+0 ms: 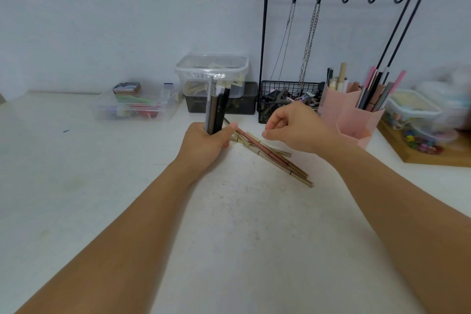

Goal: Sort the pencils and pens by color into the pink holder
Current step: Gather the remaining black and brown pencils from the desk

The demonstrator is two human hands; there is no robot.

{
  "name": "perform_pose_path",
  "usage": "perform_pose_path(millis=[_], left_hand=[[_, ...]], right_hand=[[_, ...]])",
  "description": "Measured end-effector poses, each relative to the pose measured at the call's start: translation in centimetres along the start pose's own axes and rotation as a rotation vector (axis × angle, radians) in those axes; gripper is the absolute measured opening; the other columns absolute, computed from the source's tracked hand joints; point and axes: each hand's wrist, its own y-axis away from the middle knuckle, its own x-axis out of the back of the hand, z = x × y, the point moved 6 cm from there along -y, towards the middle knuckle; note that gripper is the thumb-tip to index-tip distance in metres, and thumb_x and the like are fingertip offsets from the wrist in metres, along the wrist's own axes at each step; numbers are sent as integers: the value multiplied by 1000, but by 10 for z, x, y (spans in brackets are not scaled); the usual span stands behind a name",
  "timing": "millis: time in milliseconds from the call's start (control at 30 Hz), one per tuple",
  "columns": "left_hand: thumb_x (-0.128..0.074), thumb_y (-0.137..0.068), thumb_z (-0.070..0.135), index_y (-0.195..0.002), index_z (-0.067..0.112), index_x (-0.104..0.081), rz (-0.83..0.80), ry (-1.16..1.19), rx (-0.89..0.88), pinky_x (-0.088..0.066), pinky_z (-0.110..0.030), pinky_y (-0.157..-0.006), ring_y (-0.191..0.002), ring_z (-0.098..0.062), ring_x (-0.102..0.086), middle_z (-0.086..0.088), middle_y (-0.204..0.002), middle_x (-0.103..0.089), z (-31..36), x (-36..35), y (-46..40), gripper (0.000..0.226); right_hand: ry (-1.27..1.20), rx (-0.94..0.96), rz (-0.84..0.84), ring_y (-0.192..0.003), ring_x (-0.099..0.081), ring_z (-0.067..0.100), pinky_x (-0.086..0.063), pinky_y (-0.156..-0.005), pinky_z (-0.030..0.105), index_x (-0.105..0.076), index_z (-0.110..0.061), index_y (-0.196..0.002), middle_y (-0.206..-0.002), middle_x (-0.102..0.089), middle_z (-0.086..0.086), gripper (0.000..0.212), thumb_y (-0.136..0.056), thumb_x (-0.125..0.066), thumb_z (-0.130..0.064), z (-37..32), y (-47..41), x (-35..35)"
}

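My left hand [206,144] grips an upright bundle of dark and grey pens [216,107] above the white table. Several gold-coloured pens and one pinkish pen [272,157] lie in a loose pile on the table between my hands. My right hand [293,130] hovers over the pile with its fingers curled and nothing visibly held. The pink holder [351,120] stands at the right, behind my right hand. Its compartments hold pink, black, grey and cream pens [374,89].
A black wire hook stand [265,33] with hanging chains and a mesh basket [288,99] stands behind the pile. Clear plastic boxes [211,71] sit at the back centre and left. A wooden tray [428,158] with containers is at the far right.
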Motion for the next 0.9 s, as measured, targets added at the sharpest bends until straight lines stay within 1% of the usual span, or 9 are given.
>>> perform_pose_path(millis=[100,200,267,367,467,600,667,767,900], left_hand=[[-67,-93,48,-61,14,-65,36,-45,14,-47,-26,-57,-55,-16,-56,-15,-71,-69,0,-3,1,47],[-63,-97,47,-58,12,-58,100,57,16,-50,-20,-59,-60,-13,-68,-3,-55,-64,2,3,2,52],[-63,-97,45,-59,12,-52,132,198,16,-54,-18,-62,-58,-12,-68,0,-51,-55,2,8,1,52],[-63,-97,46,-63,12,-47,156,451,60,-59,-33,-70,-53,-13,-57,-1,-54,-47,1,11,-1,50],[-65,-96,46,-66,13,-47,158,541,113,-53,-32,-61,-53,-13,-50,1,-54,-45,1,11,1,48],[-69,-94,43,-63,16,-44,105,516,160,-39,-28,-49,-50,-14,-44,1,-51,-42,-1,6,0,48],[-70,-93,43,-63,18,-43,81,524,183,-33,-27,-48,-49,-14,-39,1,-51,-39,-2,6,-1,48],[-68,-95,44,-64,20,-39,56,561,225,-25,-24,-45,-47,-12,-32,4,-51,-31,-3,7,-2,48],[-67,-95,45,-68,18,-45,55,619,293,-21,-21,-39,-46,-11,-22,7,-51,-26,-4,7,-2,44]], right_hand=[[21,33,-9,-69,-61,9,-49,-63,22,-74,-16,-92,-82,-72,1,11,-86,-77,-25,-3,1,-1],[115,147,-50,-72,-56,2,-42,-65,21,-71,-28,-101,-91,-65,-10,17,-87,-75,-36,-17,6,-16],[216,196,12,-76,-52,4,-42,-67,26,-69,-29,-99,-93,-60,-11,21,-83,-76,-42,-25,9,-28],[356,136,117,-84,-55,13,-50,-75,32,-68,-24,-94,-93,-58,-7,24,-84,-75,-45,-26,13,-39],[405,116,150,-83,-59,17,-55,-76,36,-70,-19,-89,-91,-63,-2,19,-88,-70,-38,-25,12,-44],[338,74,161,-72,-64,17,-58,-69,37,-74,-16,-80,-80,-69,2,13,-88,-67,-25,-22,7,-47],[212,59,234,-69,-64,15,-58,-65,33,-74,-15,-78,-74,-69,1,11,-86,-70,-22,-22,7,-39],[-134,43,375,-66,-65,10,-57,-64,24,-72,-14,-82,-71,-69,-3,3,-84,-74,-16,-22,7,-18],[-741,-49,408,-69,-74,24,-61,-64,31,-66,-4,-86,-75,-75,12,5,-87,-69,-1,-19,8,-10]])
